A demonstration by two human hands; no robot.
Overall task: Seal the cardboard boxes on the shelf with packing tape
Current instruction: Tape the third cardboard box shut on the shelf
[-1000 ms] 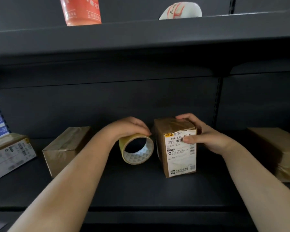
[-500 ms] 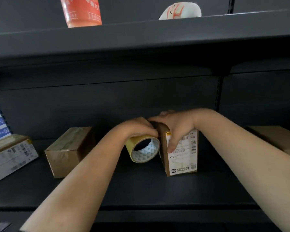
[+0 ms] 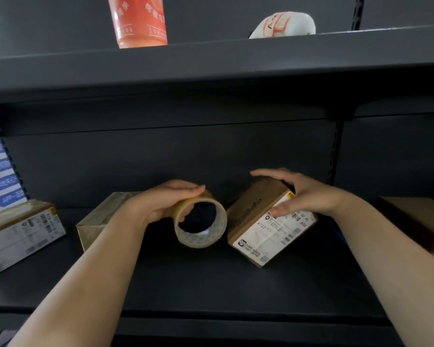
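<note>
A roll of yellowish packing tape [image 3: 201, 242] stands on edge on the dark shelf [image 3: 211, 284], its hole facing me. My left hand [image 3: 166, 202] grips the roll from above. Just right of it, a small cardboard box with a white shipping label [image 3: 268, 229] is tilted onto one corner, leaning right. My right hand [image 3: 301, 194] holds this box over its upper end, thumb on the label. The roll and the box nearly touch.
A taped brown box [image 3: 98, 221] sits behind my left forearm. A labelled box [image 3: 18, 234] lies at the far left, another brown box [image 3: 421, 221] at the far right. The upper shelf [image 3: 211, 58] carries an orange container [image 3: 139, 21] and a white object [image 3: 283, 25].
The labelled box stood upright a second ago; my right hand has tipped it to the right onto a corner. My left hand kept hold of the tape roll beside it.
</note>
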